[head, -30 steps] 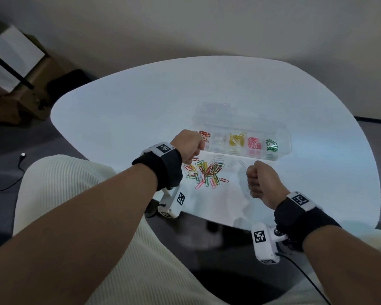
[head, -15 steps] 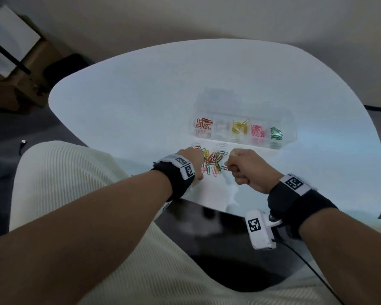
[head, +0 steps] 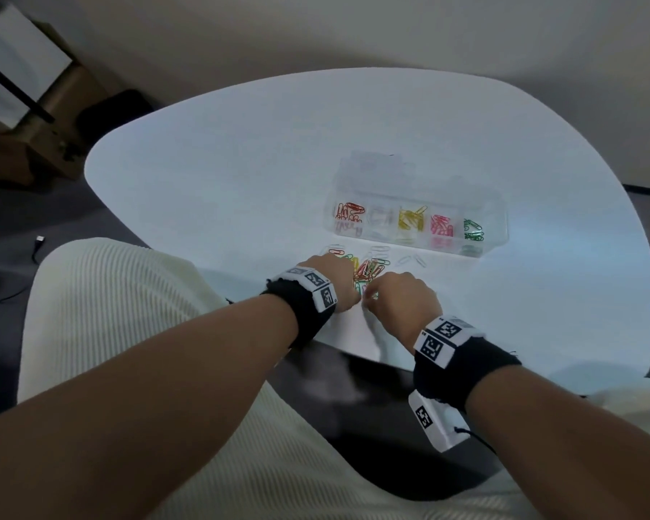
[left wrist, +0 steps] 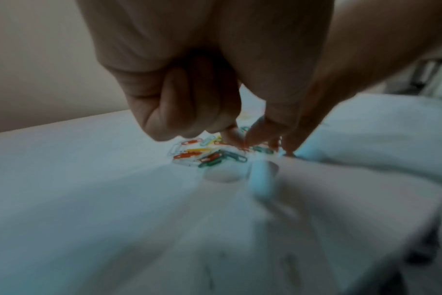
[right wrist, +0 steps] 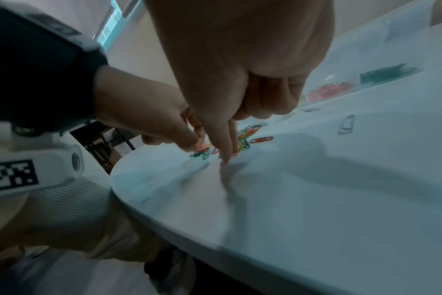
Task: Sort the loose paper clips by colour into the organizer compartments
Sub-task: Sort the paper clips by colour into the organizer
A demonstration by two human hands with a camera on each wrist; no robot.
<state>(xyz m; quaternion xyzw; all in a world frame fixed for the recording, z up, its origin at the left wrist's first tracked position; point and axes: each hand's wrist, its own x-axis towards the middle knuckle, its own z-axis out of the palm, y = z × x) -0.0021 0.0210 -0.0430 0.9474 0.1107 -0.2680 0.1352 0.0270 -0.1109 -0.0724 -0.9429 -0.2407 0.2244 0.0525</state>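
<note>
Item: heap of loose paper clips (head: 368, 270), mixed red, green, yellow, pink and clear, lying on the white table (head: 241, 174) near its front edge, just in front of the organizer (head: 496, 223). Organizer: clear, long axis running left to right, five compartments in a row already holding clips, reading orange-red, clear, yellow, pink, green from left to right. Left hand (head: 334, 283) coming onto the heap from its left side, right hand (head: 398, 302) from its near right side, both meeting at the heap's front edge, fingertips nearly touching one another. Grip, left: thumb and forefinger drawn together down among the clips, other fingers curled into the palm, seeming to be pinching at a clip, though blur is hiding which one and whether anything is actually caught. Grip, right: forefinger (right wrist: 226, 151) pointing straight down, tip touching the table right at the heap's near edge, remaining fingers folded, nothing seen held. Bearing for the coming move: heap lying directly ahead of both hands, organizer farther ahead and slightly to the right, so the right hand being the nearer to the pink and green end, the left hand the nearer to the orange-red end. Stray clear clips (head: 409, 260) lying apart to the right of the heap, between it and the organizer, closer to the right hand.
</note>
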